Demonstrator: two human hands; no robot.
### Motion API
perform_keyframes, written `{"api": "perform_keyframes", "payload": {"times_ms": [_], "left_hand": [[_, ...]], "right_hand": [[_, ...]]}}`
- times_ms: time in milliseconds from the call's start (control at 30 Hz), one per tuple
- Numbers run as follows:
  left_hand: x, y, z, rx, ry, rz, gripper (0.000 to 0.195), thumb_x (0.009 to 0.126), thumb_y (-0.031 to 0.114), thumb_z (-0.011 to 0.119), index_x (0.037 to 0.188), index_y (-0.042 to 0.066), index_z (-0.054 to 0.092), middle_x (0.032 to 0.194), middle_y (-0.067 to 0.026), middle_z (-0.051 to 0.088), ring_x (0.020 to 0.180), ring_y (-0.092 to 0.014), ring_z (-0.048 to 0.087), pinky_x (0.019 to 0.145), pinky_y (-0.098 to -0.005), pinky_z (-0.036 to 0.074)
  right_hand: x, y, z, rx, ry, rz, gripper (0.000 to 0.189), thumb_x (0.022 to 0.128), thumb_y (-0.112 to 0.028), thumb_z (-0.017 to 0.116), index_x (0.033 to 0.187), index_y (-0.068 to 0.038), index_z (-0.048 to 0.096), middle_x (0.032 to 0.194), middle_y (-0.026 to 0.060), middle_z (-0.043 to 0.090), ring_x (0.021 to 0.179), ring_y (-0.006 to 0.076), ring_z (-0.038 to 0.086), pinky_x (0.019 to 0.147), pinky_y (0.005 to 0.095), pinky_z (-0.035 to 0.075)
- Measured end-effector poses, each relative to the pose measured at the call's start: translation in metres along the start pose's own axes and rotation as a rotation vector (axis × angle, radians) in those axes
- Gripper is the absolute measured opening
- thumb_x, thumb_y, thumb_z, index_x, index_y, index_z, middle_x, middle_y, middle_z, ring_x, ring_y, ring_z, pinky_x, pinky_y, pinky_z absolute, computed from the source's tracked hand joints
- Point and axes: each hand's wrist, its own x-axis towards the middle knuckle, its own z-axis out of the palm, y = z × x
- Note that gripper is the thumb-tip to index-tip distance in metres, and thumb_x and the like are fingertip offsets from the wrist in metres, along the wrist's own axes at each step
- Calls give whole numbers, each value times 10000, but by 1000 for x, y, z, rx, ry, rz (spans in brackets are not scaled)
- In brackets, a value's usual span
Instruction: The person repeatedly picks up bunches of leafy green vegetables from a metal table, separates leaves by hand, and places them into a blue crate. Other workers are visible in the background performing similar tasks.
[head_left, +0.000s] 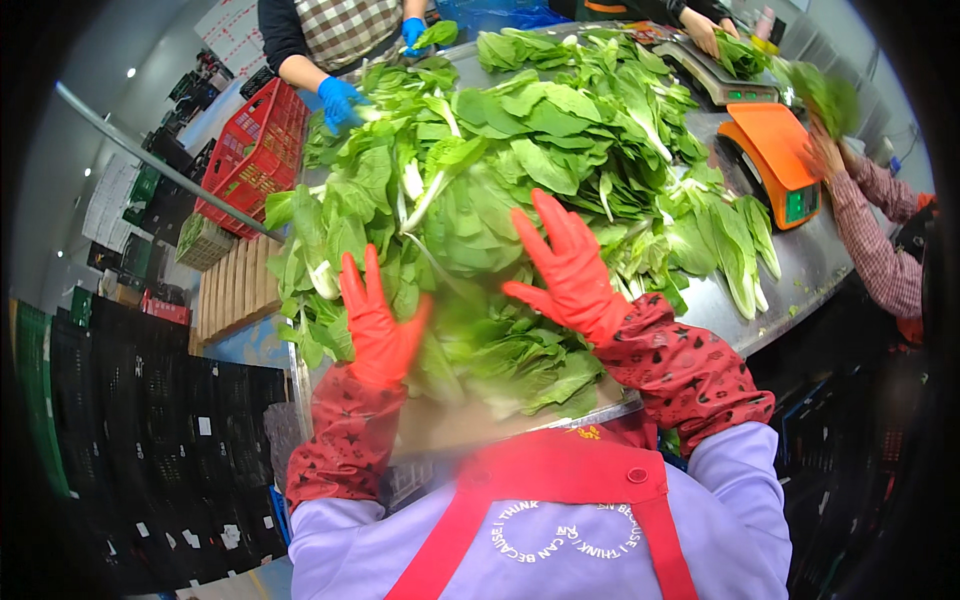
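Observation:
A large heap of leafy green vegetables (555, 112) with pale stalks covers much of the metal table (799, 296). My left hand (379, 322), in a red rubber glove, is raised at the near left of the heap with its fingers apart. My right hand (570, 270), gloved alike, spreads its fingers over the greens on the other side. Neither hand grips anything. Between them, a motion-blurred bunch of greens (472, 322) partly hides the leaves beneath. More leaves (544, 367) lie by the near table edge, beside a tan flat surface (442, 427).
Opposite, a person's blue-gloved hand (341, 101) touches the heap. An orange scale (772, 142) and another scale (739, 90) stand at right, near other people's hands holding greens. Left of the table are a red plastic crate (259, 146), wooden slats (236, 289) and stacked black crates (150, 442).

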Motion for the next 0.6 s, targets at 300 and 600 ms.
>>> {"api": "perform_keyframes", "payload": {"times_ms": [300, 600], "left_hand": [[40, -1, 3, 37, -61, 64, 922, 695, 19, 708, 1513, 197, 320, 1571, -247, 143, 1415, -451, 237, 1147, -414, 269], [98, -13, -8, 145, -18, 327, 785, 715, 42, 725, 1430, 240, 466, 1400, -242, 476, 1145, -387, 585, 886, -378, 515]], "right_hand": [[75, -6, 42, -99, 59, -179, 718, 773, -14, 534, 1445, -230, 403, 1447, 199, 395, 1182, 382, 516, 867, 390, 528], [133, -2, 51, 203, 65, -221, 512, 778, -23, 565, 1262, -187, 553, 1168, 93, 565, 958, 315, 626, 715, 419, 537]]}}
